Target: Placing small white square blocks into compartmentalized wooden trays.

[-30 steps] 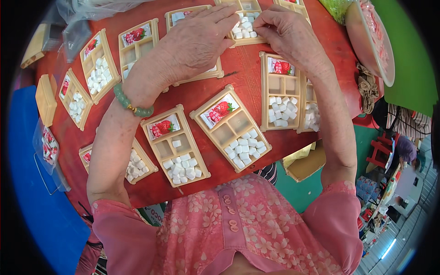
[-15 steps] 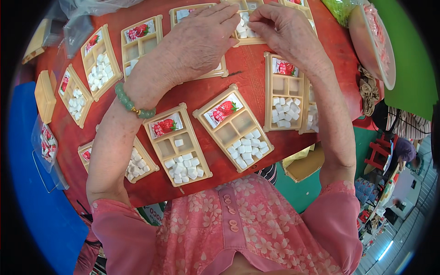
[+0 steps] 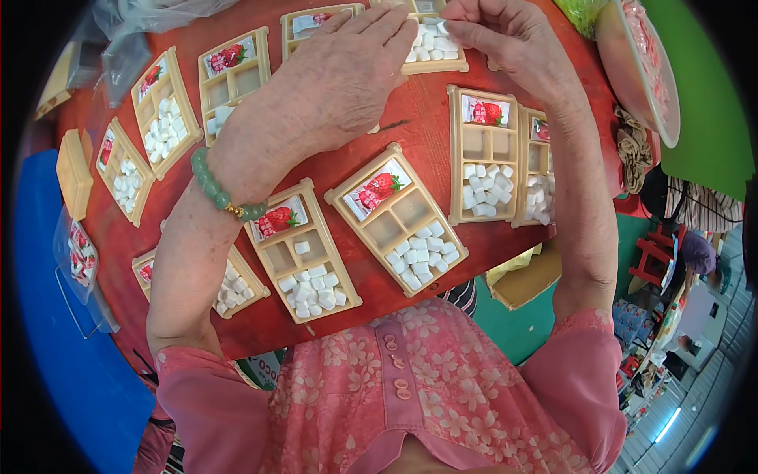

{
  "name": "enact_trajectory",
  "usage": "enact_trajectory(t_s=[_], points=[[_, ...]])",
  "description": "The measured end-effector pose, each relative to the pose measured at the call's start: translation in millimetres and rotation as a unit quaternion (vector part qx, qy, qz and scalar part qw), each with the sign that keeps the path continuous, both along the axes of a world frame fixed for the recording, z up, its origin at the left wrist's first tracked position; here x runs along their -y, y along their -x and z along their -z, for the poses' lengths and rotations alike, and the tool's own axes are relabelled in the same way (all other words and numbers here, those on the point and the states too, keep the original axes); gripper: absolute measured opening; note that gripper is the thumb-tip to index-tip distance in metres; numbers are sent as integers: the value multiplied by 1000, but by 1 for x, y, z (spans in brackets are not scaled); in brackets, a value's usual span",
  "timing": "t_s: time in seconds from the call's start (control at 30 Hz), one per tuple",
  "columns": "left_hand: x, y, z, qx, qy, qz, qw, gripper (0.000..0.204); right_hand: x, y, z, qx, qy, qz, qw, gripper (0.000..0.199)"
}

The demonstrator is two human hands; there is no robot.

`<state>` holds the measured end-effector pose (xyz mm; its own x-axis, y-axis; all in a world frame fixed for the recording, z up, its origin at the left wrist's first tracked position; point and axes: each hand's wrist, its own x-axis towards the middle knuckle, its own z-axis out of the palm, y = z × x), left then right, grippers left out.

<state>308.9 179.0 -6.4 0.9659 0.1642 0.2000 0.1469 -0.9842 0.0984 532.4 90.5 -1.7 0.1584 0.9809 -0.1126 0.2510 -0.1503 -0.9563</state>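
Palm down, my left hand (image 3: 332, 83) reaches over the far trays with its fingers stretched out; what lies beneath its palm is hidden. Beyond its fingertips is a cream compartment tray (image 3: 435, 67), with a pile of small white marshmallow-like cubes (image 3: 427, 49) in its near section. Above that pile my right hand (image 3: 525, 49) pinches one white cube (image 3: 442, 28) between thumb and fingers. Similar trays stand close by, among them a near middle tray (image 3: 459, 259) and a right-hand tray (image 3: 455, 158). Each has a strawberry-printed packet (image 3: 379, 189) and white cubes.
More trays line the left of the red table (image 3: 410, 130), beside an upright cream piece (image 3: 74, 174). Clear plastic (image 3: 170, 12) lies at the far left. A pale bowl (image 3: 628, 67) of pink packets stands far right. Below the near edge is an open cardboard box (image 3: 529, 284).
My right hand has shifted slightly right, and its pinched white cube now shows above the pile. My left hand has moved a little toward me and right. The view has shifted slightly.
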Motion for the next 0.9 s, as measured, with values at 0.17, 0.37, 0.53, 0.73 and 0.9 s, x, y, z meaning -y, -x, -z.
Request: enact_trajectory(t_s=[0.17, 0.37, 0.53, 0.73, 0.9], points=[[-2, -2, 1, -8, 25, 2, 1000, 56, 4, -7, -9, 28, 75, 11, 997, 6], [4, -10, -21, -104, 52, -16, 993, 64, 16, -6, -4, 52, 39, 9, 998, 7], [-11, 0, -3, -34, 164, -17, 986, 69, 20, 12, -13, 92, -15, -29, 995, 5], [-18, 10, 6, 12, 99, 31, 994, 75, 12, 26, -12, 157, -8, -63, 986, 3], [-14, 8, 4, 0, 94, 21, 995, 74, 4, 33, -4, 223, -88, -82, 967, 5]])
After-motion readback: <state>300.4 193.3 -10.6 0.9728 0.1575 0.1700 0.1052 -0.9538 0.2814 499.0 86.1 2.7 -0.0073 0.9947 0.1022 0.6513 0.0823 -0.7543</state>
